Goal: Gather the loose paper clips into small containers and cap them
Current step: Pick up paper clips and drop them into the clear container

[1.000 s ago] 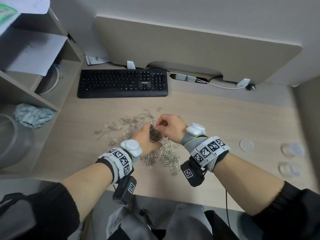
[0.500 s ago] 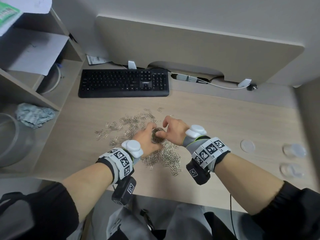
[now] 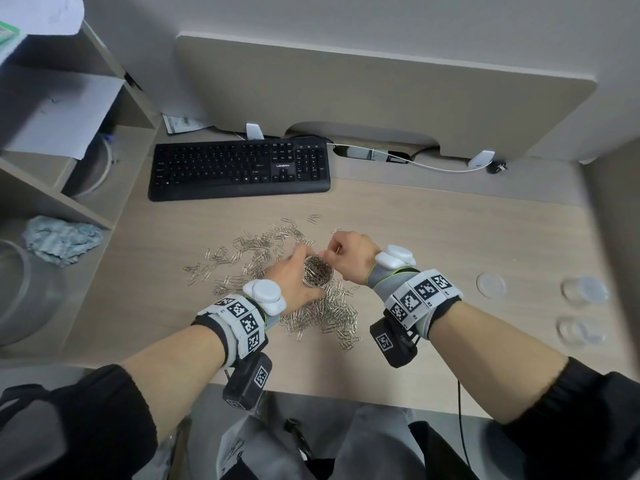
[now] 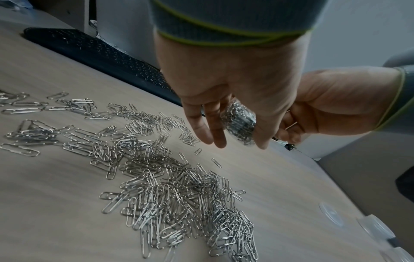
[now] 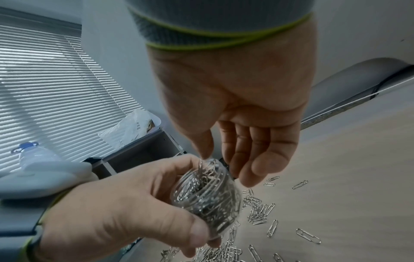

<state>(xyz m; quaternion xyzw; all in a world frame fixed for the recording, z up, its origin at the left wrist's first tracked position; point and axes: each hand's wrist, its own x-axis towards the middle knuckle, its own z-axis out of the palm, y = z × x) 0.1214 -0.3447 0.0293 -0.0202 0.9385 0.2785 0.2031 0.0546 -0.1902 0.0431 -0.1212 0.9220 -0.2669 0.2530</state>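
step: filling | left hand [image 3: 292,277] grips nearly full container [image 5: 207,196]; right hand [image 3: 348,256] pinches clips at its mouth | next: release them inside; fetch cap [image 3: 490,285]

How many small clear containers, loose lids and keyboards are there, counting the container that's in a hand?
Containers: 3, one in the left hand, two standing far right
Loose lids: 1
Keyboards: 1
Total: 5
Paper clips: too many to count
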